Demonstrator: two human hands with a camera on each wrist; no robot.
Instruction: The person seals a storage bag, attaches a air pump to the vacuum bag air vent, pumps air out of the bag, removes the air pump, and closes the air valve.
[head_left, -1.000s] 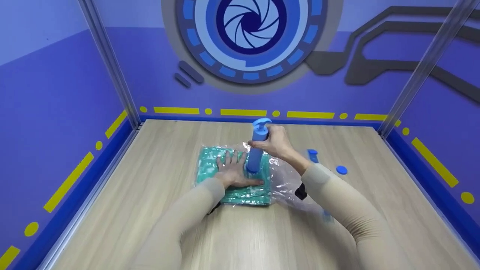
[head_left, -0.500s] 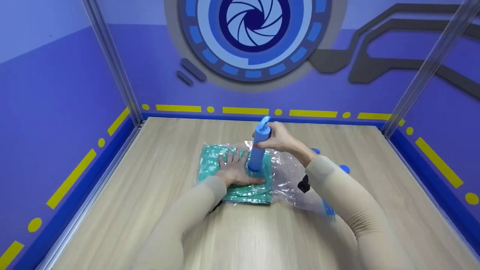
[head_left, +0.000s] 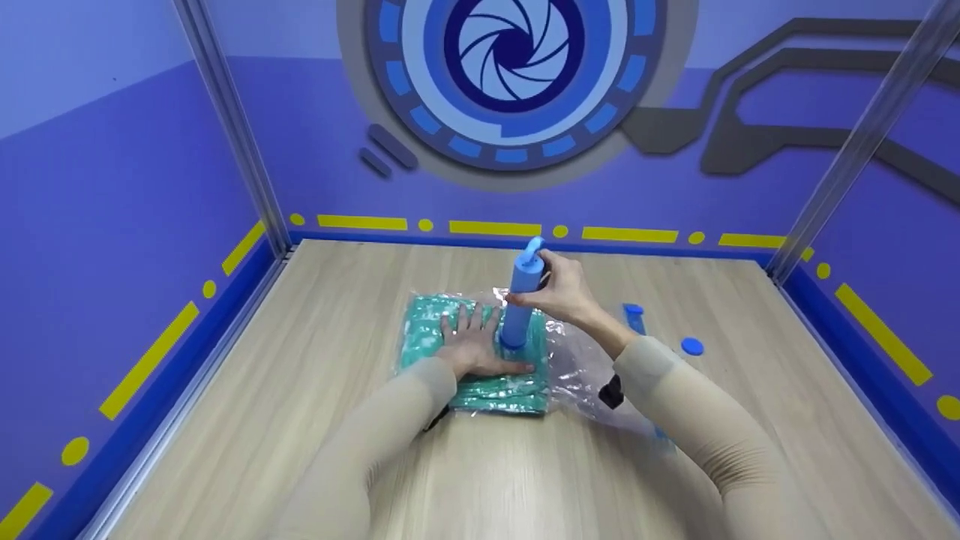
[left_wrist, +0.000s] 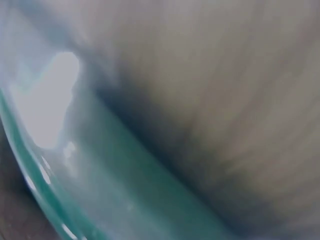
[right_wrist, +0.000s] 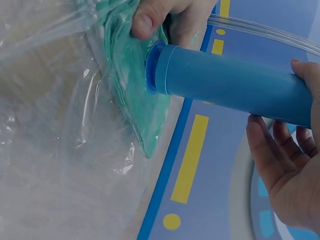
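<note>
A clear plastic vacuum bag (head_left: 577, 375) lies on the table with folded green cloth (head_left: 427, 322) inside its left part. My left hand (head_left: 476, 352) rests on the bag over the cloth, fingers spread and thumb pointing right. Beside it a blue hand pump (head_left: 517, 307) stands nearly upright, its lower end on the bag's round blue valve (right_wrist: 152, 67). My right hand (head_left: 562, 289) holds the pump's barrel near the top, thumb on one side and fingertips on the other. The pump's handle (head_left: 533, 249) sits low, close against the barrel's top. The left wrist view is a blurred close-up of the bag's edge.
A round blue cap (head_left: 692, 346) lies on the wooden table to the right. A blue strip (head_left: 634, 316) shows at the bag's right end, partly behind my right forearm. Purple-blue panels (head_left: 315, 150) enclose the table at the back and sides.
The pump has turned about its own axis, so its handle shows narrower. My right hand's grip on the barrel has shifted slightly. My left hand stays on the bag; the head view has moved a little.
</note>
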